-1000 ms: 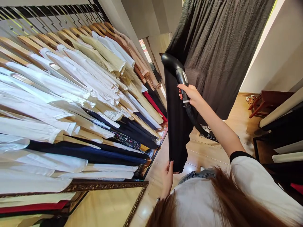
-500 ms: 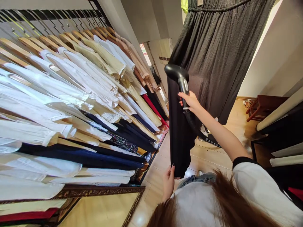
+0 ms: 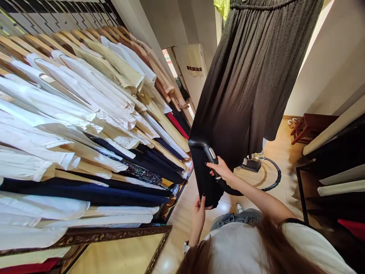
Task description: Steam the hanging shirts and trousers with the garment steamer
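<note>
Head view: your right hand (image 3: 222, 170) is closed round the handle of a garment steamer head (image 3: 211, 155), which sits against the lower part of a black gathered-waist garment (image 3: 242, 99) hanging free in the aisle. Your left hand (image 3: 198, 219) pinches the hem narrowly, apparently to keep the cloth taut against the steamer head. A black hose (image 3: 275, 177) loops across the wooden floor toward a dark object (image 3: 251, 165) partly hidden behind the cloth. To your left, white shirts (image 3: 71, 106) hang on a rack above a gilt-framed mirror (image 3: 114, 236). The frame cuts off the garment's top, so you cannot see what supports it, and the steamer head's contact face is hidden.
</note>
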The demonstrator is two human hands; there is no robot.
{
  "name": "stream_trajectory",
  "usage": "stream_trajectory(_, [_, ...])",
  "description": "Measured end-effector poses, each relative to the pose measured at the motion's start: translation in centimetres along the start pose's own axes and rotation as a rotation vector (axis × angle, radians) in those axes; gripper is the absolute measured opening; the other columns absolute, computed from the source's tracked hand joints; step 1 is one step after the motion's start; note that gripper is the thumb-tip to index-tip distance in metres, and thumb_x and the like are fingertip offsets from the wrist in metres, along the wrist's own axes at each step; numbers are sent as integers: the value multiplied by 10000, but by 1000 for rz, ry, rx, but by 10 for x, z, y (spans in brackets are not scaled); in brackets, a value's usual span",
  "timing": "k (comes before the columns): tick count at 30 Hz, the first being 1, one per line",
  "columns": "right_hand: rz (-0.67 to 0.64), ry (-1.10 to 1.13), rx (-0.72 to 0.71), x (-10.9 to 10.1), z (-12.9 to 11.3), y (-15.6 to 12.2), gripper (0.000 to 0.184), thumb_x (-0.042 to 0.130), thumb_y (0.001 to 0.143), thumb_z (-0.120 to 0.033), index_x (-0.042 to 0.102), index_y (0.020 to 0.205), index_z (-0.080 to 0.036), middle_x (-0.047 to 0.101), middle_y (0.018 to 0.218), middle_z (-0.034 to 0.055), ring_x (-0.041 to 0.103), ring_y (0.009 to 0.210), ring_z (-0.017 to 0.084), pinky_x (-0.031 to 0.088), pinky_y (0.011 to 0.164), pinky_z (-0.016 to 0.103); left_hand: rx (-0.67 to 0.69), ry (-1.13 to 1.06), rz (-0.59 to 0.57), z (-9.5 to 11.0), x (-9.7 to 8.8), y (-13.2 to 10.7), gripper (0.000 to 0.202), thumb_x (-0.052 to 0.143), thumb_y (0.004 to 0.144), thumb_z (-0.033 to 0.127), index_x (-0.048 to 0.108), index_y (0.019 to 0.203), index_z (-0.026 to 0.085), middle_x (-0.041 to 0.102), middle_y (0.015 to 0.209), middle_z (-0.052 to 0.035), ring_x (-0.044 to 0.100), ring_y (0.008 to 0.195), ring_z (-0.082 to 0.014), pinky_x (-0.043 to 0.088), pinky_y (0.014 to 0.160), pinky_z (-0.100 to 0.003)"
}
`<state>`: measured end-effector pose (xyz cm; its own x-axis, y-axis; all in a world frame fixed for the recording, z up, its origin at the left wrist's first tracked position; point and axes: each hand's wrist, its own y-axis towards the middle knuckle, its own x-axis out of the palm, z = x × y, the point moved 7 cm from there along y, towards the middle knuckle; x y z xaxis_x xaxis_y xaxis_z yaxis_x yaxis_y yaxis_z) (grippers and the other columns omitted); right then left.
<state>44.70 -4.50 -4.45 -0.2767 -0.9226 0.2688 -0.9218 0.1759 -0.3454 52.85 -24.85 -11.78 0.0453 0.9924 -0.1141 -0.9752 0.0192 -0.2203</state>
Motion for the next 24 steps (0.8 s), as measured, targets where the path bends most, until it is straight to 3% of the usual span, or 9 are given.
stream_trajectory(5, [-45, -20, 97, 14, 50, -20, 346, 754, 801, -273, 451, 956, -211, 581, 677, -77, 559, 456, 79, 456, 384, 182, -39, -36, -11, -5, -5, 5, 755, 760, 636, 753, 708, 1035, 115, 749, 1010, -168, 762, 786, -333, 629, 699, -413])
stream_trajectory(11, [-116, -26, 166, 32, 94, -41, 403, 789, 762, -314, 447, 952, -217, 578, 660, -85, 546, 437, 81, 430, 375, 179, -4, -93, 38, -9, -24, 9, 666, 799, 662, 652, 706, 1030, 105, 756, 1070, -181, 762, 856, -313, 618, 831, -445])
stream_trajectory(19, [-176, -48, 189, 49, 117, -53, 503, 853, 683, -387, 466, 956, -218, 586, 625, -91, 556, 437, 90, 416, 368, 174, -23, -51, 99, -16, -54, 19, 515, 784, 729, 560, 718, 982, 117, 759, 917, -133, 743, 916, -304, 601, 808, -382])
stream_trajectory(24, [-169, -33, 216, 54, 128, -56, 555, 884, 644, -411, 454, 940, -223, 594, 645, -95, 554, 426, 85, 447, 380, 190, 6, -72, 108, -18, -67, 29, 572, 804, 691, 564, 709, 1011, 100, 744, 934, -132, 735, 846, -263, 584, 779, -340])
